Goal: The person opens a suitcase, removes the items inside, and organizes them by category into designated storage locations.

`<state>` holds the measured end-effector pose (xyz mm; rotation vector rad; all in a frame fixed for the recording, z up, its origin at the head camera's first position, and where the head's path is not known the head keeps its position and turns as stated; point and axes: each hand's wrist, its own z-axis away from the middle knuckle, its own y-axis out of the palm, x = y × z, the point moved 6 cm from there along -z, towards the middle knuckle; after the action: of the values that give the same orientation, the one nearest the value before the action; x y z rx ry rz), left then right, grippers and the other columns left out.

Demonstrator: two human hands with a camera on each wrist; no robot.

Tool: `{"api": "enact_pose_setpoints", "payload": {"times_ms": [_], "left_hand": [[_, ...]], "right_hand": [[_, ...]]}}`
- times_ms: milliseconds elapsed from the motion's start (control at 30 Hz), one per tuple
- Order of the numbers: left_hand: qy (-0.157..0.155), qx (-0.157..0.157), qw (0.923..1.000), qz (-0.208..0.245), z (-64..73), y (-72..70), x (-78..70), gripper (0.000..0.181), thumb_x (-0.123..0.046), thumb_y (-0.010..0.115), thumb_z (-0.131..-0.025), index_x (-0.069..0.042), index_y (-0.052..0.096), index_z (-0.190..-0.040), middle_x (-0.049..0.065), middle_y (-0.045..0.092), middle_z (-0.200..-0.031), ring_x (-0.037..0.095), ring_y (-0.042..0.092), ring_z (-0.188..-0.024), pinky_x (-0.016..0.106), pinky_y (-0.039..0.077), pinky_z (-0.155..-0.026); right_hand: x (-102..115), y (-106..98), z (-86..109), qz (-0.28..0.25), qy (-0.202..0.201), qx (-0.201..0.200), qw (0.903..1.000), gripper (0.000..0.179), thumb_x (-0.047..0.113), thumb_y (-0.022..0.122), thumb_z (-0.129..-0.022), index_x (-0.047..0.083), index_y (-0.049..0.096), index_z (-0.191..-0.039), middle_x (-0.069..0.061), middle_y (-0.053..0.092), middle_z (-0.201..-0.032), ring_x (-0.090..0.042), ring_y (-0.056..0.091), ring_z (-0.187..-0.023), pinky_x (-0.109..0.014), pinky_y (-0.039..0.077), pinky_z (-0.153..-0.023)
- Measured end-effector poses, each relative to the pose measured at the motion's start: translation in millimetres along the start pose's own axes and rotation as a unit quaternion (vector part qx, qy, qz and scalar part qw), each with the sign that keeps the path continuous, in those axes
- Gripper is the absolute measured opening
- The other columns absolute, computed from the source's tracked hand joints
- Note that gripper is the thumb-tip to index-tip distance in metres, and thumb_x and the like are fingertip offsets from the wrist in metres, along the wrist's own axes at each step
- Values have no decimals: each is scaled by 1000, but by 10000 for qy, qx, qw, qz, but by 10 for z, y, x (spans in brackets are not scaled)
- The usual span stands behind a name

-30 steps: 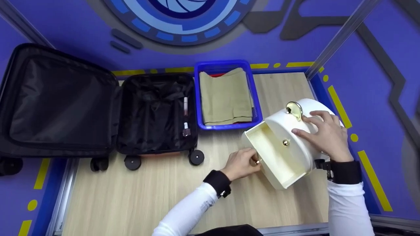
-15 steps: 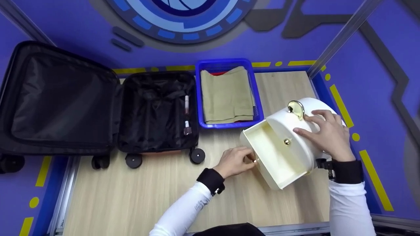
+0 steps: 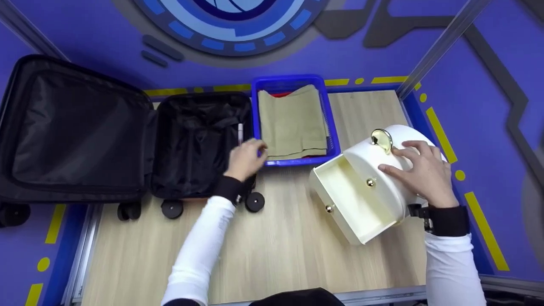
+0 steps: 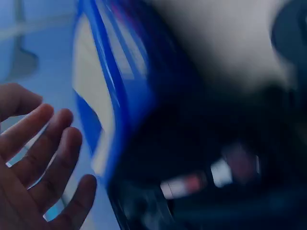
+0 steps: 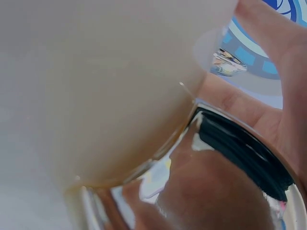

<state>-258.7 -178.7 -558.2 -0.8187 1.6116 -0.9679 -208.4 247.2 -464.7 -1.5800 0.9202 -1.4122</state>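
Observation:
My left hand (image 3: pixel 245 159) is over the right edge of the open suitcase, near the blue basket's front corner. In the left wrist view its fingers (image 4: pixel 67 148) are loosely bent, spread and hold nothing. Inside the suitcase lie a lip gloss tube (image 3: pixel 240 132) and a small dark nail polish bottle (image 4: pixel 242 163). My right hand (image 3: pixel 425 172) rests spread on top of a white rounded cosmetics box (image 3: pixel 361 155), by its gold handle (image 3: pixel 381 139). The box's lower drawer (image 3: pixel 357 204) is pulled out, and the inside that shows holds nothing. A gold knob (image 3: pixel 329 208) sits on its front.
The black suitcase (image 3: pixel 85 136) lies spread open at the left, its wheels (image 3: pixel 255 202) towards me. Folded khaki cloth (image 3: pixel 293 123) lies in the blue basket (image 3: pixel 289 162), with something red under it. Purple walls enclose the wooden table (image 3: pixel 276 246).
My left hand has let go of the drawer knob and moved left and away from me, to the suitcase's edge. The right hand stays on the box, and the drawer remains out.

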Motion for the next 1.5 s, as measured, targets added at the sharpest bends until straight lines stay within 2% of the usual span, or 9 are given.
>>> {"api": "enact_pose_setpoints", "payload": {"times_ms": [100, 200, 400, 533, 867, 967, 1200, 1333, 1500], "left_hand": [[-409, 448, 9957, -697, -108, 7, 321, 22, -23, 68, -93, -10, 75, -109, 13, 72, -112, 40, 70, -101, 56, 54, -83], [-694, 1218, 9830, -1188, -154, 118, 553, 36, -26, 74, -89, -6, 72, -119, 16, 69, -124, 40, 65, -114, 58, 49, -93], [-946, 2296, 9541, -1674, -137, 358, 746, 59, -28, 84, -79, -7, 68, -132, 17, 65, -135, 38, 57, -126, 59, 45, -100], [-1007, 2566, 9411, -1958, -142, 441, 803, 60, -28, 85, -79, -7, 69, -132, 17, 65, -136, 37, 55, -129, 58, 45, -101], [-1052, 2761, 9276, -2286, -159, 541, 883, 63, -30, 89, -72, -9, 72, -129, 14, 68, -133, 34, 53, -128, 55, 44, -99], [-1119, 2751, 9324, -2058, -146, 481, 875, 70, -35, 90, -69, -6, 71, -130, 15, 67, -134, 35, 54, -128, 55, 44, -100], [-1075, 2082, 9680, -900, -192, 91, 674, 49, -34, 77, -74, -6, 71, -115, 19, 64, -126, 41, 62, -118, 59, 46, -97], [-910, 1661, 9798, -637, -252, -145, 475, 42, -37, 76, -75, -14, 70, -109, 17, 59, -128, 39, 64, -114, 58, 47, -95], [-457, 1162, 9916, -346, -311, -332, 84, 37, -46, 73, -80, -22, 72, -109, 12, 60, -124, 36, 64, -109, 56, 52, -90]], "right_hand": [[9, 10, -5, -21, -7, 7, 10000, 71, 63, 78, -84, 11, 72, -132, -17, 51, -146, -52, 36, -134, -82, 29, -91], [14, 1, -7, -9, -28, -19, 10000, 71, 63, 78, -84, 11, 72, -132, -17, 51, -146, -53, 36, -134, -82, 29, -90], [29, -10, -18, -23, -31, -6, 10000, 71, 64, 78, -83, 10, 72, -131, -17, 51, -146, -53, 35, -134, -82, 28, -91], [40, 4, -19, -41, -51, -19, 10000, 71, 62, 79, -83, 11, 72, -131, -17, 51, -146, -52, 35, -135, -82, 28, -91], [76, 39, -47, 19, -92, 2, 10000, 71, 63, 79, -83, 11, 72, -131, -17, 52, -146, -53, 35, -136, -83, 29, -90], [69, 34, -46, 0, -61, 15, 10000, 72, 64, 79, -82, 11, 73, -130, -16, 52, -146, -52, 35, -136, -82, 29, -90], [40, -13, -28, 20, -36, -22, 10000, 72, 65, 79, -82, 10, 73, -130, -16, 52, -146, -53, 36, -135, -81, 29, -90], [14, -17, -19, 18, -13, -27, 10000, 73, 64, 79, -82, 11, 73, -131, -16, 52, -146, -53, 36, -134, -81, 29, -90], [-9, 4, -10, -9, 5, 7, 10000, 72, 64, 78, -83, 10, 72, -131, -17, 52, -146, -53, 35, -135, -82, 28, -91]]}}
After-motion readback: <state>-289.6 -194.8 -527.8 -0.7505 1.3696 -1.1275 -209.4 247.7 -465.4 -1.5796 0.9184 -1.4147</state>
